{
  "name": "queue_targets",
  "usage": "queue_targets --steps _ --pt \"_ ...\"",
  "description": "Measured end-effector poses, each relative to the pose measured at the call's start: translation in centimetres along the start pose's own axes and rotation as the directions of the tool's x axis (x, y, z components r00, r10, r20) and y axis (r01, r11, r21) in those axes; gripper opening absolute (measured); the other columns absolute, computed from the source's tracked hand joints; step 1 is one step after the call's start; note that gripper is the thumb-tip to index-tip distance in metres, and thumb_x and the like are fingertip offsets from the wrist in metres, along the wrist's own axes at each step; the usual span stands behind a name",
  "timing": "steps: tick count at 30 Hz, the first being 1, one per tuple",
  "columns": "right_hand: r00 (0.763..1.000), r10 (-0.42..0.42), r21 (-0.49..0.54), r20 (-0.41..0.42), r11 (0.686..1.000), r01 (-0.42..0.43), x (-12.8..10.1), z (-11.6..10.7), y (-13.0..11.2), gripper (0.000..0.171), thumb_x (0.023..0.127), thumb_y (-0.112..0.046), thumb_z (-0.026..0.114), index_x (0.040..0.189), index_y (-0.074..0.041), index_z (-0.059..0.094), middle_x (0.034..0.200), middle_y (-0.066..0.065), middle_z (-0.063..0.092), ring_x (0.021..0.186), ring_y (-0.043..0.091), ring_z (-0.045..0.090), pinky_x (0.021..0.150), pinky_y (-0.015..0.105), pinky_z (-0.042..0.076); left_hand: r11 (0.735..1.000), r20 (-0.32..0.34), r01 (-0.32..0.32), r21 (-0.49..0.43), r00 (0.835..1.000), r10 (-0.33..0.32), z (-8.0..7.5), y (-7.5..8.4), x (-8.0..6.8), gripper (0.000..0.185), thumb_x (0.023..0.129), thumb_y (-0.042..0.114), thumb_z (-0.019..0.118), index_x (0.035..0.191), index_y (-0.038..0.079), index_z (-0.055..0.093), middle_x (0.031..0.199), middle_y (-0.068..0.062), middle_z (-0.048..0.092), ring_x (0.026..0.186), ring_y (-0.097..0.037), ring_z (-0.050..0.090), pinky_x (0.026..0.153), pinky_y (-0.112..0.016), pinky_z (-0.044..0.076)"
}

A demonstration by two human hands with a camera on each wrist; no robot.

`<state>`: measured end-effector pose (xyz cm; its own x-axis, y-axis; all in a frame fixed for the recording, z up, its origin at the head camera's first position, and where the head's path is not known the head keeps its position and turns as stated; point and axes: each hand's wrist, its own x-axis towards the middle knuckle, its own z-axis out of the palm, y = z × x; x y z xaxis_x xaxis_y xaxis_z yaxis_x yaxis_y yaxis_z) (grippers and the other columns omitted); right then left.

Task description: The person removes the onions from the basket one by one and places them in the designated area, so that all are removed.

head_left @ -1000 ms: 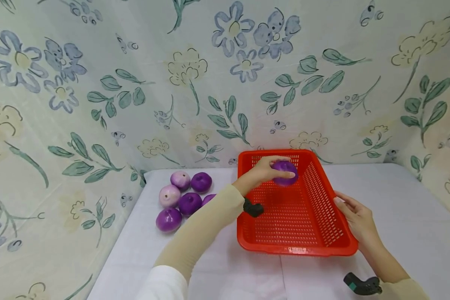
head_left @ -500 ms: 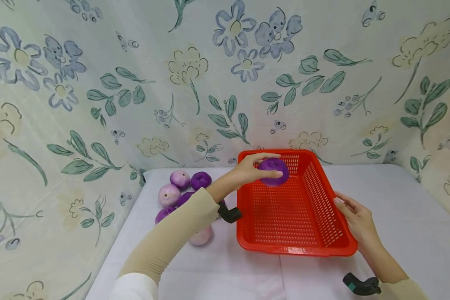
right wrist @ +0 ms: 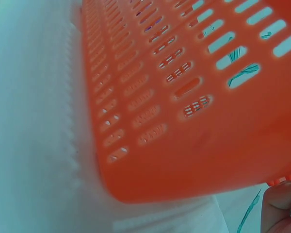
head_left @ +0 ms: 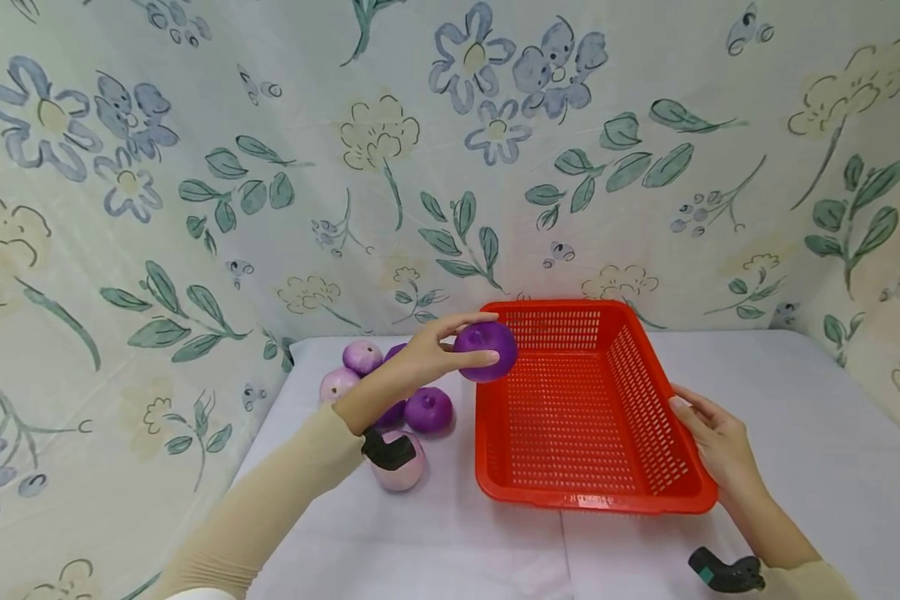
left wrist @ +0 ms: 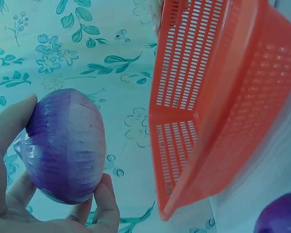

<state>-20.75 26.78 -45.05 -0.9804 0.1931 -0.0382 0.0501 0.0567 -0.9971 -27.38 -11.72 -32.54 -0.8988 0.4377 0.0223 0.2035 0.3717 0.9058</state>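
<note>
My left hand (head_left: 431, 354) holds a round purple onion (head_left: 489, 350) between thumb and fingers, in the air at the red basket's left rim. Close up in the left wrist view, the onion (left wrist: 68, 145) has a pointed tip and a glossy, paler side. The red plastic basket (head_left: 570, 425) has slotted walls, and no onion shows in it. At its right rim my right hand (head_left: 720, 442) grips the side, thumb on the rim. In the right wrist view the basket's outer wall (right wrist: 199, 160) fills most of the picture, with part of the hand (right wrist: 280, 201) at lower right.
Several onions lie on the white-covered table left of the basket: a purple onion (head_left: 429, 410), a pale onion (head_left: 362, 357) and others, partly behind my left arm. One pale pink onion (head_left: 399, 475) sits nearest me. A floral curtain (head_left: 450, 167) hangs behind the table.
My left hand has moved left with the purple onion, from over the inside of the basket to its left rim. The right hand and the basket have stayed in place.
</note>
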Motion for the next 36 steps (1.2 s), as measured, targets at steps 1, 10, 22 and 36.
queue_targets --steps 1,10,22,36 --pt "1.0 -0.002 -0.025 -0.003 1.0 0.002 0.0 0.0 0.0 0.07 0.099 -0.037 0.062 0.152 -0.001 0.036 0.095 -0.02 0.064 0.08 0.001 0.066 0.066 0.022 0.058 1.0 -0.004 -0.004 0.002 1.0 0.004 -0.3 -0.2 -0.4 0.056 0.083 0.043 0.08 0.136 0.04 0.06 0.136 0.01 0.055 0.121 -0.022 0.053 0.096 -0.048 0.049" --pt "1.0 -0.005 0.004 0.014 1.0 0.004 0.1 -0.3 0.0 0.07 0.1 -0.034 0.061 0.154 0.0 0.033 0.096 -0.023 0.064 0.082 0.001 0.067 0.067 0.022 0.058 1.0 -0.07 0.029 0.006 0.997 -0.029 -3.5 -1.7 -3.8 0.062 0.083 0.047 0.079 0.14 0.043 0.055 0.144 0.014 0.047 0.13 -0.028 0.046 0.101 -0.057 0.044" --pt "1.0 0.01 0.014 0.017 1.0 -0.01 0.1 -0.1 0.2 0.071 0.099 -0.035 0.061 0.154 -0.001 0.033 0.096 -0.022 0.064 0.082 0.001 0.067 0.067 0.022 0.058 0.996 -0.226 0.083 -0.044 0.97 -0.091 -7.6 -5.4 -7.4 0.064 0.086 0.039 0.078 0.145 0.033 0.053 0.146 -0.002 0.049 0.122 -0.031 0.055 0.104 -0.049 0.042" --pt "1.0 -0.009 0.034 0.022 0.999 0.008 0.2 -0.1 0.1 0.069 0.099 -0.034 0.063 0.152 0.0 0.036 0.096 -0.018 0.066 0.08 0.003 0.067 0.066 0.022 0.058 0.988 -0.344 0.142 -0.061 0.926 -0.155 -10.5 -9.7 -11.4 0.066 0.092 0.03 0.073 0.151 0.017 0.045 0.147 -0.014 0.043 0.128 -0.037 0.045 0.108 -0.058 0.035"
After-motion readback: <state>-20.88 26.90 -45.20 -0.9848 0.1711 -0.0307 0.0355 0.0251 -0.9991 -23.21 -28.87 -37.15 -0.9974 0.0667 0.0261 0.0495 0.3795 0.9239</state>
